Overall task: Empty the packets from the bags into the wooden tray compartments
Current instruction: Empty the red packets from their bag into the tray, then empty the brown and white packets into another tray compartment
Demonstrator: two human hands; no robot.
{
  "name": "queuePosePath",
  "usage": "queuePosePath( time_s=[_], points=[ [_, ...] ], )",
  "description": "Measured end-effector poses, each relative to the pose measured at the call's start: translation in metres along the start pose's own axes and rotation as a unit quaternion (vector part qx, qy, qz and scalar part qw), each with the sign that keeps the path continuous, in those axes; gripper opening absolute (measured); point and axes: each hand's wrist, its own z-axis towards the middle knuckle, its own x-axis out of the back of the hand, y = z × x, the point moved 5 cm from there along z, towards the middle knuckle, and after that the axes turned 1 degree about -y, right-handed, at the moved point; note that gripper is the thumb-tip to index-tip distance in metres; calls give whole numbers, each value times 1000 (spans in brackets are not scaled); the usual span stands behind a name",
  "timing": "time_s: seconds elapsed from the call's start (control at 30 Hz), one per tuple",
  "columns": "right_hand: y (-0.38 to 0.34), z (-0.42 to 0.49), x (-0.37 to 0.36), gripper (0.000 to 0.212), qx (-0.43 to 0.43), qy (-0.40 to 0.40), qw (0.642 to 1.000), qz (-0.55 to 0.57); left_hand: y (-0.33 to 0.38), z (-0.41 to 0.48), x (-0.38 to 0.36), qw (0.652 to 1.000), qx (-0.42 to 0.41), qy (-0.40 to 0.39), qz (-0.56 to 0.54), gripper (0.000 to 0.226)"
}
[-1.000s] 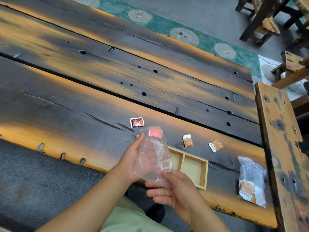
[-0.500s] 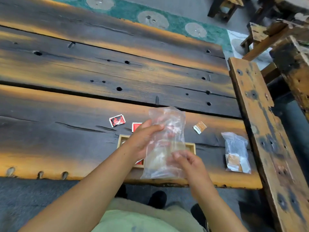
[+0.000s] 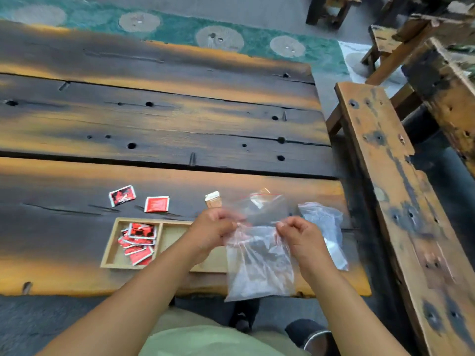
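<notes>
My left hand (image 3: 214, 228) and my right hand (image 3: 302, 233) both pinch a clear, empty-looking plastic bag (image 3: 259, 263) and hold it folded over the right half of the wooden tray (image 3: 113, 240). The tray's left compartment holds several red packets (image 3: 138, 240). Its middle compartment (image 3: 172, 235) shows bare wood; the right part is hidden behind my hands and the bag. Two red packets (image 3: 122, 195) (image 3: 156, 204) and a brown packet (image 3: 212, 199) lie on the table beyond the tray. A second clear bag (image 3: 325, 227) with packets lies at the right.
The dark plank table (image 3: 154, 124) stretches far ahead, its near edge (image 3: 77, 291) just below the tray. A wooden bench (image 3: 390, 188) runs along the right side. Stools and more benches stand at the back right on a green patterned rug (image 3: 180, 29).
The bag, held upright over the tray before, has moved right and is now folded between both hands. The view has shifted, and the tray's left compartment of red packets is now uncovered.
</notes>
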Motion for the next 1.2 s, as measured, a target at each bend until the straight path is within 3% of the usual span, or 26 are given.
queuePosePath(
  time_s=[0.17, 0.27, 0.47, 0.67, 0.83, 1.1, 1.2],
  points=[
    [27, 36, 44, 21, -22, -25, 998, -45, -2, 26, -32, 987, -25, 77, 142, 16],
    [44, 56, 58, 24, -31, -29, 996, -79, 1, 45, -43, 970, -54, 98, 215, 26],
    [61, 99, 62, 28, -19, -12, 972, -233, -3, 104, -40, 898, -26, 120, 422, 23],
    [77, 124, 42, 26, -15, -3, 927, -375, -26, 143, -34, 815, 43, 71, 574, 25],
    [83, 132, 36, 21, -21, 1, 898, -440, -45, 153, -28, 801, 43, 82, 591, 27],
    [90, 135, 35, 19, -36, 5, 905, -423, -52, 156, -26, 777, 34, 110, 619, 36],
    [85, 130, 39, 22, -24, -7, 929, -370, -44, 149, -29, 771, 26, 121, 625, 39]
  ],
)
